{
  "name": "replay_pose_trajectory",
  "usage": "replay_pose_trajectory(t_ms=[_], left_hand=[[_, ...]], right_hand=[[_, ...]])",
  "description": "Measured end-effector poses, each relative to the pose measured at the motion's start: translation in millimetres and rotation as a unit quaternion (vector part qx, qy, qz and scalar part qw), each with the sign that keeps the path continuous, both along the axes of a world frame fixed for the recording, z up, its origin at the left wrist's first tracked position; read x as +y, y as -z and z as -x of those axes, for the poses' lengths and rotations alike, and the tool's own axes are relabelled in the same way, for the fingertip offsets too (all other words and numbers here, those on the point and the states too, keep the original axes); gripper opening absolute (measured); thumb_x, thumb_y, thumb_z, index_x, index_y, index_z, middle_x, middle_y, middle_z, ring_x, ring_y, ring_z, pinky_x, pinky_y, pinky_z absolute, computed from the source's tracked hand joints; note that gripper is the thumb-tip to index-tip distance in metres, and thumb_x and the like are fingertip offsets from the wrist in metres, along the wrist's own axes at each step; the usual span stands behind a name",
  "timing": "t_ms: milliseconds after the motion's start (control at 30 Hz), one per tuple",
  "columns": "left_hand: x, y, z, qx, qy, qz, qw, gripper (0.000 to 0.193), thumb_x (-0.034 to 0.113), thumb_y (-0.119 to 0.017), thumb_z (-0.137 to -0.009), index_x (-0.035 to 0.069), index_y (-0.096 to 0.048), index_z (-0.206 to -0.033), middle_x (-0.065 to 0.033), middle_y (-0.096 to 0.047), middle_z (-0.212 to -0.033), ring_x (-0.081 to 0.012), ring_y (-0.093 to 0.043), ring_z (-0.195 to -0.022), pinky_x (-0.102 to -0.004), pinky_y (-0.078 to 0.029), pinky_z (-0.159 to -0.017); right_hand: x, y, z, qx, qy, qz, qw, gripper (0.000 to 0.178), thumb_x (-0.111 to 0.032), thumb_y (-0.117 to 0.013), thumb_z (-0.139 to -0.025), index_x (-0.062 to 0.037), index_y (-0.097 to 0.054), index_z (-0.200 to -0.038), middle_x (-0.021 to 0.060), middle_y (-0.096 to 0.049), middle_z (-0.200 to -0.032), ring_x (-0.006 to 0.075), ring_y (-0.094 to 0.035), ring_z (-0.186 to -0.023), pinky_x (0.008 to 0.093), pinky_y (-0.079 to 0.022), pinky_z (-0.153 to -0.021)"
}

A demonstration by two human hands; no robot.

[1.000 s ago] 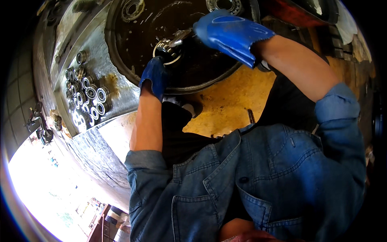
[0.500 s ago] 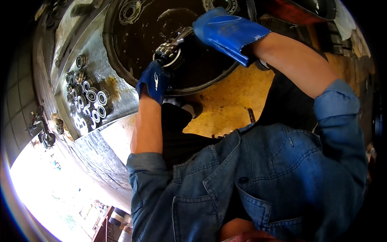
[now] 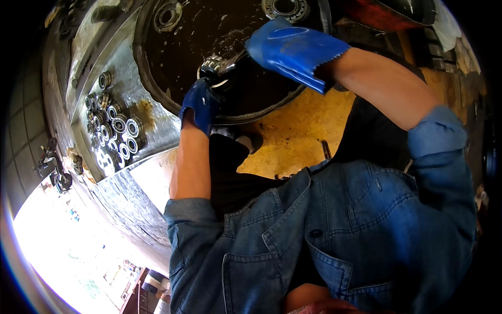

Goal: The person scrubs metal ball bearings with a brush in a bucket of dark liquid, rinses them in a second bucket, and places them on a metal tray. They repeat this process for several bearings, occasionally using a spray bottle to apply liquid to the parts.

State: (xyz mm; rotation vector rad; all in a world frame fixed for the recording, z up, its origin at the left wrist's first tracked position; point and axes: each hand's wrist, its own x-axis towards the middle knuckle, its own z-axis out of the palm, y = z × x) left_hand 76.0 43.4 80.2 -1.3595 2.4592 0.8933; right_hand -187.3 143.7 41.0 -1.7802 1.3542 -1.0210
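Both my hands wear blue rubber gloves. My left hand [image 3: 200, 99] is closed on a metal roller bearing [image 3: 212, 64], holding it over the dark liquid in a large round basin [image 3: 251, 116]. From the right, my right hand [image 3: 293, 52] is wrapped round what looks like a brush [image 3: 230, 63] with a metal band; its handle is mostly hidden in the glove. The brush's tip is against the bearing or just beside it. Another bearing [image 3: 168, 17] is at the basin's far left, and a larger roller bearing [image 3: 286, 7] is at its far right.
Several small bearings [image 3: 118, 124] lie grouped on a metal tray [image 3: 157, 128] left of the basin. A red container [image 3: 389, 14] with a dark rim stands at the far right. Below the basin is a yellowish floor [image 3: 293, 131], with my legs on either side.
My right hand has shifted slightly left and nearer to me, bringing the brush down along the bearing. The left hand has barely moved, and the bearing is still in it.
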Motion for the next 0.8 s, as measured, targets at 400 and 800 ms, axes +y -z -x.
replay_pose_trajectory(t_ms=[400, 800], left_hand=[[-31, 58, -9, -0.031, 0.155, 0.141, 0.977, 0.04, -0.008, -0.054, -0.081, 0.0, -0.066, -0.119, -0.0162, -0.073, -0.096, -0.0296, -0.073, -0.087, -0.0396, -0.061, -0.072], [-29, 78, 9, 0.396, -0.292, -0.268, 0.828, 0.047, -0.019, -0.045, -0.083, 0.001, -0.064, -0.121, -0.0185, -0.071, -0.106, -0.0306, -0.073, -0.088, -0.0408, -0.066, -0.077]], right_hand=[[-7, 32, 12, -0.217, -0.006, -0.125, 0.968, 0.018, -0.017, -0.063, -0.097, -0.0041, -0.07, -0.107, 0.0097, -0.07, -0.099, 0.018, -0.07, -0.085, 0.0304, -0.057, -0.074], [-25, 57, 22, -0.284, -0.165, 0.016, 0.944, 0.02, -0.016, -0.063, -0.097, -0.0028, -0.07, -0.11, 0.0104, -0.07, -0.102, 0.0187, -0.069, -0.088, 0.029, -0.056, -0.077]])
